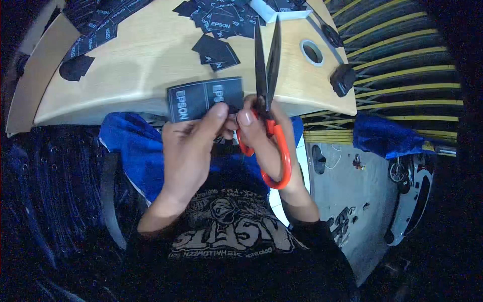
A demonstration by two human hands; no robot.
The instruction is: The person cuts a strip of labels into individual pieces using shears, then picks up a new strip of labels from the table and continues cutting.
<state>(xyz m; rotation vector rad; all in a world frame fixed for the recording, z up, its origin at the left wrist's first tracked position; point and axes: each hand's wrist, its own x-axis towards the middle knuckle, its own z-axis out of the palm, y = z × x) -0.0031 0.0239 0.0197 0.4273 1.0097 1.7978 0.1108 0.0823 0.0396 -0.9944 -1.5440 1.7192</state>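
Observation:
My left hand [188, 151] pinches a black strip of EPSON labels [193, 98] along its lower edge, with the thumb on the front. White lettering shows on two labels side by side. My right hand [266, 136] is closed around red-handled scissors [279, 166], whose dark blades point up and stand slightly apart, to the right of the strip. The fingertips of both hands meet near the strip's lower right corner. A few cut black labels [216, 53] lie on the wooden table [136, 60] just beyond the strip.
A larger pile of EPSON labels [221, 22] lies at the back, with printed sheets [100, 30] at the back left. At the right are a tape roll [312, 53] and a black object [343, 79] by the table's edge. A yellow-barred folding gate [397, 60] stands beyond.

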